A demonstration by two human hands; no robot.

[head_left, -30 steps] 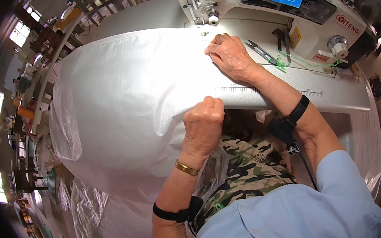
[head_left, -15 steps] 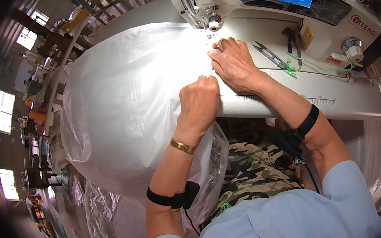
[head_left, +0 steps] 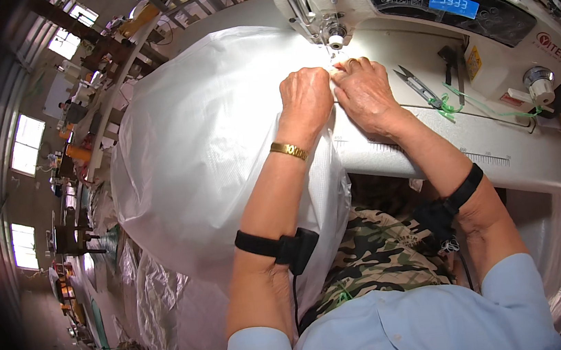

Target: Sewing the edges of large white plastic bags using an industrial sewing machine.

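Observation:
A large sheet of glossy white woven plastic point(head_left: 199, 129) spreads over the left of the sewing table and hangs over its front edge. My left hand point(head_left: 307, 103) is closed in a fist on the sheet's right edge, close in front of the needle area. Beside it, nearly touching, my right hand point(head_left: 364, 93) has its fingers curled at the same edge; its fingertips are partly hidden under glare and knuckles. Just beyond both hands is the white sewing machine point(head_left: 335, 37), its lamp lighting the sheet. The presser foot is hard to make out in the brightness.
Right of my hands lie scissors-like snips point(head_left: 420, 86) tied with green thread point(head_left: 450, 111), and a black tool point(head_left: 449, 64). A ruler scale point(head_left: 486, 158) runs along the table's front. The machine's control panel point(head_left: 440, 1) overhangs at the upper right. Crumpled clear plastic point(head_left: 159, 292) lies lower left.
My left hand has moved forward along the sheet's edge, up beside my right hand. The right hand stays near the needle. The whole view has shifted slightly.

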